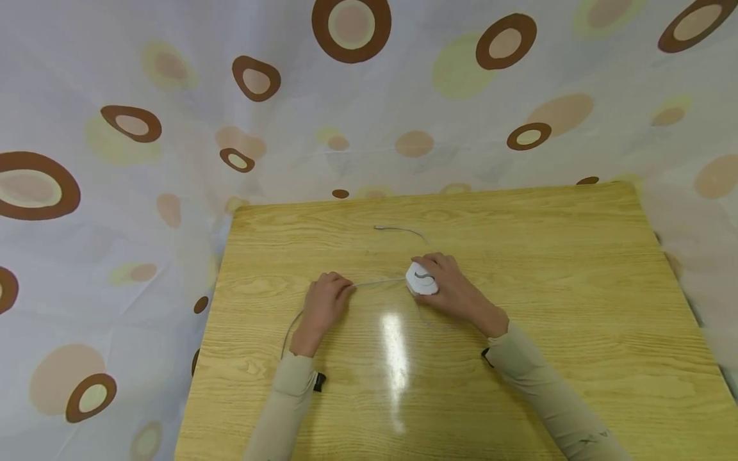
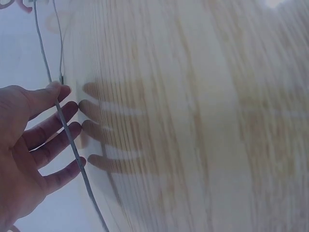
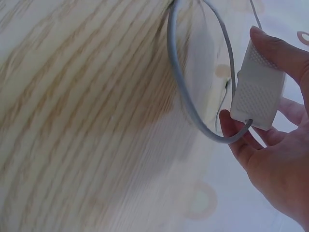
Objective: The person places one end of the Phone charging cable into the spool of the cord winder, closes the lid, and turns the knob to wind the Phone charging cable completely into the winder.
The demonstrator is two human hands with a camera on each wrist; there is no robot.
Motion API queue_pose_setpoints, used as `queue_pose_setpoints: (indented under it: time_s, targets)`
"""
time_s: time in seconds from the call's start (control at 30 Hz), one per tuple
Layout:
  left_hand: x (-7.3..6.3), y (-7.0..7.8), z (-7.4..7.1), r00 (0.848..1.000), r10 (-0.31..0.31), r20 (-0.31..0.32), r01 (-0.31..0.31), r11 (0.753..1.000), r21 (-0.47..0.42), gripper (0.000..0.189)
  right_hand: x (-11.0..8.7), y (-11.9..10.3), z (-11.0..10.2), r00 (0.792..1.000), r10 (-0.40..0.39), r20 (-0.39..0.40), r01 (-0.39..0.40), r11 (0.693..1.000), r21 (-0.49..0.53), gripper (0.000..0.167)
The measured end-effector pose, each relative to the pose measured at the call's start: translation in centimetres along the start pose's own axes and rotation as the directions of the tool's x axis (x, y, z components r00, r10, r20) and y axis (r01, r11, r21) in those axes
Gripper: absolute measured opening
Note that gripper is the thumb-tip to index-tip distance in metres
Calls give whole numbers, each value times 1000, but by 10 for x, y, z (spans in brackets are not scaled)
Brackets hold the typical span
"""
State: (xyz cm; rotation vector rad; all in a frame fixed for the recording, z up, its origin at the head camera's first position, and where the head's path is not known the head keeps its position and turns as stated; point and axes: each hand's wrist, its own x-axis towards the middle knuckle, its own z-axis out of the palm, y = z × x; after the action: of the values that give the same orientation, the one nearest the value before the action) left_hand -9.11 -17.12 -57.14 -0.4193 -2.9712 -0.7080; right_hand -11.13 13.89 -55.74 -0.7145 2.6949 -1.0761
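My right hand grips a small white hexagonal block with a grey curved mark on top and textured sides, thumb and fingers on opposite edges. From the block a thin grey cord runs left, stretched nearly straight above the table. My left hand pinches it between thumb and index finger, the other fingers spread behind it in the left wrist view. Past the left hand the cord bends down beside the wrist. In the right wrist view a thicker-looking loop of cord enters the lower end of the block.
Beyond the block, a cord end with a small plug lies on the wooden table. More thin cord trails below the block. A patterned cloth surrounds the table at the back and sides. Light reflects off the tabletop between the arms.
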Motion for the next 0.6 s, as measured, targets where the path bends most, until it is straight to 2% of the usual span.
queue_pose_setpoints:
  time_s: [0.43, 0.6]
  targets:
    - [-2, -6, -6, 999, -14, -29, 14, 1000, 12, 19, -5, 8, -9, 1000, 28, 9, -28, 1000, 11, 76]
    - [0, -7, -4, 999, 10, -35, -9, 1000, 14, 18, -4, 7, -14, 998, 47, 30, -47, 999, -1, 78]
